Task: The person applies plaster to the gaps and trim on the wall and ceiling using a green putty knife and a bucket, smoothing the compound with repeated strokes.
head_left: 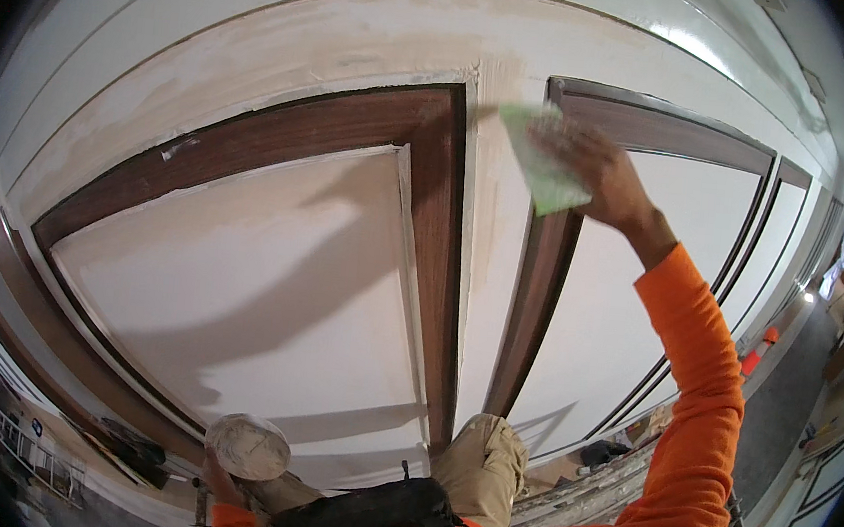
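Note:
My right hand (599, 169), at the end of a raised orange sleeve, grips a flat light-green pad or spreader (540, 181) against the pale, patchily plastered wall (486, 249) between two dark wooden frames. Its top corner reaches onto the plastered strip, and it overlaps the edge of the right frame (649, 133). The left frame (422, 264) surrounds a white panel with pale strips along its inner edges. Low at the left, my left hand (223, 477) holds a round, putty-smeared pale disc or container (247, 447), which hides most of the fingers.
Scaffold rails (547, 500) and a dark object (602, 455) lie below at the right. A grey floor (788, 386) runs along the wall, with an orange-and-red object (759, 351) and boards beyond. A metal ladder-like frame (20, 444) is at the lower left. A black strap pouch (359, 519) is on my body.

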The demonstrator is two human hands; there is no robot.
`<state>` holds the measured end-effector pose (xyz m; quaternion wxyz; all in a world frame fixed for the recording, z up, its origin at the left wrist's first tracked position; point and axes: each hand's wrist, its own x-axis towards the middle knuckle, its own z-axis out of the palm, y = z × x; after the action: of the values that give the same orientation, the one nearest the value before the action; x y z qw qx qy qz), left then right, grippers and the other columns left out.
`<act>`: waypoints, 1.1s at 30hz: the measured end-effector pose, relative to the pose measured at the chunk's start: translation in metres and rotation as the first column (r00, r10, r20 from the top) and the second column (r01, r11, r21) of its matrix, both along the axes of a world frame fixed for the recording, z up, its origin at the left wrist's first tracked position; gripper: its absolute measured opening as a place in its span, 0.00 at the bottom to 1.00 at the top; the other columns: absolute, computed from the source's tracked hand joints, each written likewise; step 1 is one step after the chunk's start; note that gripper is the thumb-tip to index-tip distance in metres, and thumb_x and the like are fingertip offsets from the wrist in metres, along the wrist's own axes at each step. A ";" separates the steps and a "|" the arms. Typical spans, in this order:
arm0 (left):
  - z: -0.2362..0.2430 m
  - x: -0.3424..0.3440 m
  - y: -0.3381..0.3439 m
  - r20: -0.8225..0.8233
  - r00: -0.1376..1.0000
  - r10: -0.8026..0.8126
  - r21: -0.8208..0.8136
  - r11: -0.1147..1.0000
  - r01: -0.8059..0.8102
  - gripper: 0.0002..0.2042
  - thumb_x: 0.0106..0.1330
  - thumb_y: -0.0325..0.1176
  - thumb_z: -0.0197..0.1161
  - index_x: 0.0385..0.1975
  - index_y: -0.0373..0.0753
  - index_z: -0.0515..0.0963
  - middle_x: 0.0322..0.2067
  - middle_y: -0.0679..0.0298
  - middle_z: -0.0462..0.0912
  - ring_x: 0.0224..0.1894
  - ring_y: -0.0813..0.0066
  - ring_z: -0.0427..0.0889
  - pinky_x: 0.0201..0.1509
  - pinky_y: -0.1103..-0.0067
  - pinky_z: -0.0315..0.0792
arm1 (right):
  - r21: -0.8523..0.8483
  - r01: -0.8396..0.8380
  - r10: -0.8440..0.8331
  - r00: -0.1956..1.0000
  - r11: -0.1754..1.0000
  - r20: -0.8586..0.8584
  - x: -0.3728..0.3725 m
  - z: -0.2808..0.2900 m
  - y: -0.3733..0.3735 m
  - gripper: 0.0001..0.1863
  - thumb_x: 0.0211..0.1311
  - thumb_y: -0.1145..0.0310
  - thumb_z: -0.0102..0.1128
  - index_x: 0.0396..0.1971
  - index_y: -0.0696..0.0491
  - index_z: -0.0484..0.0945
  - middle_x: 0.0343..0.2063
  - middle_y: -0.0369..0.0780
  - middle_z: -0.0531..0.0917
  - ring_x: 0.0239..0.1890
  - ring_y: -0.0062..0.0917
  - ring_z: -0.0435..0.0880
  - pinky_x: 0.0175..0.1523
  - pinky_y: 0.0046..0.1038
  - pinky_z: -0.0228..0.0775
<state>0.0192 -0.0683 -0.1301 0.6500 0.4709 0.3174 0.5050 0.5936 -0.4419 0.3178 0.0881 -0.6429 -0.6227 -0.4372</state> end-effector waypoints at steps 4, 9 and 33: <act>-0.002 0.006 0.005 0.026 1.000 0.015 -0.024 1.000 -0.014 0.31 0.75 0.54 0.46 0.60 0.28 0.68 0.56 0.51 0.76 0.55 0.61 0.79 0.57 0.66 0.76 | 0.162 -0.011 -0.006 0.994 0.987 0.105 -0.003 0.037 0.022 0.44 0.49 0.70 0.72 0.69 0.41 0.63 0.66 0.37 0.70 0.67 0.34 0.68 0.74 0.39 0.58; -0.032 0.009 0.011 -0.016 0.999 0.035 -0.045 0.998 -0.036 0.31 0.74 0.53 0.48 0.60 0.27 0.69 0.56 0.52 0.75 0.56 0.62 0.78 0.58 0.68 0.75 | 0.152 0.004 -0.016 0.997 0.988 0.077 0.012 0.035 0.039 0.47 0.44 0.74 0.72 0.69 0.42 0.62 0.66 0.39 0.70 0.68 0.36 0.67 0.75 0.41 0.57; 0.038 0.031 -0.041 -0.065 0.998 -0.005 0.054 0.998 0.009 0.29 0.75 0.52 0.49 0.58 0.28 0.71 0.53 0.53 0.78 0.51 0.64 0.81 0.55 0.70 0.76 | 0.142 -0.014 0.005 0.998 0.990 0.060 -0.012 -0.013 0.021 0.46 0.51 0.73 0.66 0.72 0.41 0.57 0.71 0.34 0.62 0.72 0.31 0.61 0.76 0.38 0.53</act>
<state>0.0506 -0.1091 -0.0923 0.6279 0.5059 0.3229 0.4956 0.5813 -0.4211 0.3048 0.1175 -0.6188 -0.5952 -0.4990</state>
